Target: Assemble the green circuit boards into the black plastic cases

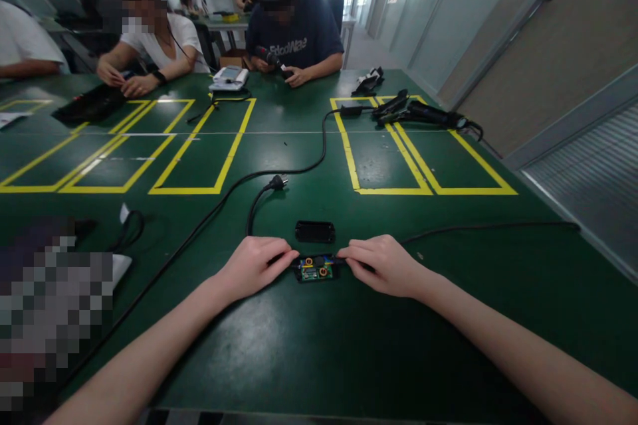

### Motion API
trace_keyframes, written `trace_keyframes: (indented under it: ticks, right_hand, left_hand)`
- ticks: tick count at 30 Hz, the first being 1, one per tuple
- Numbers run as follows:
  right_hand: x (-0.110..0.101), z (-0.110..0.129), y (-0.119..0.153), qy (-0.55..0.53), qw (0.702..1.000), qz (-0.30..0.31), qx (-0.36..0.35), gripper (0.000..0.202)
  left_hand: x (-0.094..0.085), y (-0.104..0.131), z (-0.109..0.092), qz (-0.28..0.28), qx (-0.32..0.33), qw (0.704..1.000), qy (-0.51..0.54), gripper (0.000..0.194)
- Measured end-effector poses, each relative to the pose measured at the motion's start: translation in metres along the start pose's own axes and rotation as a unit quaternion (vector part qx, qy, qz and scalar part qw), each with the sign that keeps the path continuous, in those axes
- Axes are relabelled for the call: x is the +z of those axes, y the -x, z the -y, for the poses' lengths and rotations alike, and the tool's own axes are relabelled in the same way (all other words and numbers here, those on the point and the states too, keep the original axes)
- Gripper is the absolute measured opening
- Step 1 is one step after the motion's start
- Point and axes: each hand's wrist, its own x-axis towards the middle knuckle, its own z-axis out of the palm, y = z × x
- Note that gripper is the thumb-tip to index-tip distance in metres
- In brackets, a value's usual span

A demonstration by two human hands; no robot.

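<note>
Head view: The left hand (pixel 254 264) lies palm down on the green counter (pixel 299 345), fingers curled and pinching the left end of an opened adapter unit (pixel 315 267). The right hand (pixel 383 264) pinches the opposite end in the same manner. The unit sits directly between both hands, with its circuit board exposed and facing up. A black cover (pixel 315 232) lies just beyond the fingertips. A black cable with plug (pixel 276 182) runs farther out from the left hand.
</note>
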Motion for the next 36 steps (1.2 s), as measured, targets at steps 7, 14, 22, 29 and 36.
trace_keyframes:
  ticks: [7,14,22,29,36]
  right_hand:
    - [-0.002,0.001,-0.001,0.003,1.0,-0.009,-0.015,0.023]
    - [0.001,0.002,-0.002,-0.017,0.999,-0.022,-0.016,0.021]
    - [0.002,0.006,-0.006,-0.018,0.999,-0.045,0.018,0.021]
    - [0.005,0.008,-0.004,-0.021,0.999,-0.028,0.041,0.026]
    - [0.005,0.011,-0.005,-0.061,0.995,-0.014,0.078,0.023]
  left_hand:
    - [0.008,0.0,-0.004,0.003,-0.025,0.999,-0.021,0.045]
    - [0.01,0.0,-0.008,0.016,-0.035,0.998,-0.04,0.038]
    - [0.015,-0.002,-0.01,0.027,-0.007,0.992,-0.122,0.041]
    - [0.014,-0.001,-0.01,0.026,-0.021,0.994,-0.103,0.039]
    - [0.017,-0.004,-0.008,0.017,-0.041,0.995,-0.093,0.04]
